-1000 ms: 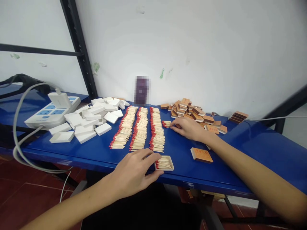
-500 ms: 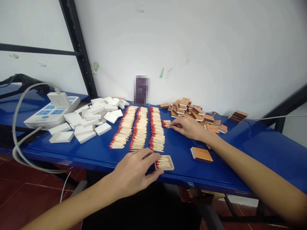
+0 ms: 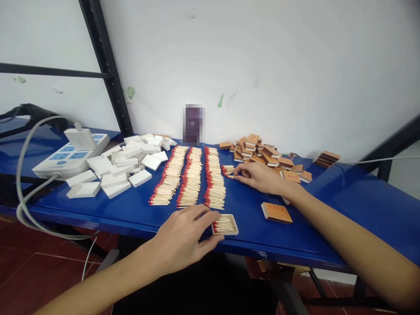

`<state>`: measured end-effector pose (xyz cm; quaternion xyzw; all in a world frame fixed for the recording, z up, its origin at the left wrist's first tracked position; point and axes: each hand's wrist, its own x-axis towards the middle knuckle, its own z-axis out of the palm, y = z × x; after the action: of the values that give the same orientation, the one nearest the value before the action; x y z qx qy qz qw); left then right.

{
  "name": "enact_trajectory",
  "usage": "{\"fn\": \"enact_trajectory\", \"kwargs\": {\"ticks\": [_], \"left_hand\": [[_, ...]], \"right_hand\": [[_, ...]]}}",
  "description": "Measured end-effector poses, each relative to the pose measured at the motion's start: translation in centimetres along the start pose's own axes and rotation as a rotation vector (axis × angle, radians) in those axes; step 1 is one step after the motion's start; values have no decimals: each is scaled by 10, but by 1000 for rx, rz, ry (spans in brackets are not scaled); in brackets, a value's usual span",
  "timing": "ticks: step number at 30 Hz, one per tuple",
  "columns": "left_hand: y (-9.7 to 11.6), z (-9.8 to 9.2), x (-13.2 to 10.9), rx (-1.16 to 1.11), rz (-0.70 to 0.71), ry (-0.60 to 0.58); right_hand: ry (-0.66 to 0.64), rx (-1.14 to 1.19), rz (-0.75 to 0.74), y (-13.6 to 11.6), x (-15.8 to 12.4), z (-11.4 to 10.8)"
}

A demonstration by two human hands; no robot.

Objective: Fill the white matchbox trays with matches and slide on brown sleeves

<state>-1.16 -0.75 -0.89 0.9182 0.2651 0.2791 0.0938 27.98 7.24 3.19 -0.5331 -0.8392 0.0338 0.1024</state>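
Near the table's front edge, my left hand [image 3: 192,232] grips the left end of a white matchbox tray [image 3: 235,224] between thumb and fingers. Red-tipped matches [image 3: 225,225] lie inside it, heads to the left. Farther back, my right hand [image 3: 254,176] is closed in a pinch at a small pile of matches [image 3: 227,170]. A match seems to be at its fingertips, though they partly cover it. Left of that pile, three long rows of matches, a left one [image 3: 169,177], a middle one [image 3: 190,177] and a right one [image 3: 215,177], run away from me.
White empty trays [image 3: 124,162] are heaped at the left beside a power strip [image 3: 72,155] with a cable. Orange matchbox sleeves [image 3: 262,151] are piled at the back right. One orange matchbox [image 3: 276,212] lies below my right forearm. A pixelated dark object [image 3: 193,125] stands against the wall.
My right hand has shifted very slightly at the small pile, its fingertips still together. My left hand holds the tray in the same place.
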Motion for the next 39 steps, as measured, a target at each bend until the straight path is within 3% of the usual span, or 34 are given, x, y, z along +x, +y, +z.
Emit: {"fn": "enact_trajectory", "kwargs": {"ticks": [16,24,27,32,36,39], "left_hand": [[-1,3,-1,-4,10,26],[0,1,1,0,19,28],[0,1,1,8,-5,18],[2,1,-1,-10,-74,17],[3,0,0,-32,-77,-14],[2,0,0,-25,-60,-15]], "right_hand": [[25,-94,-70,1,-2,5],[-41,-82,-80,-1,-1,7],[-59,-56,-79,-14,-8,0],[-90,112,-192,-63,-32,-14],[-186,243,-344,-89,-46,-6],[-193,245,-357,-94,-48,2]]}}
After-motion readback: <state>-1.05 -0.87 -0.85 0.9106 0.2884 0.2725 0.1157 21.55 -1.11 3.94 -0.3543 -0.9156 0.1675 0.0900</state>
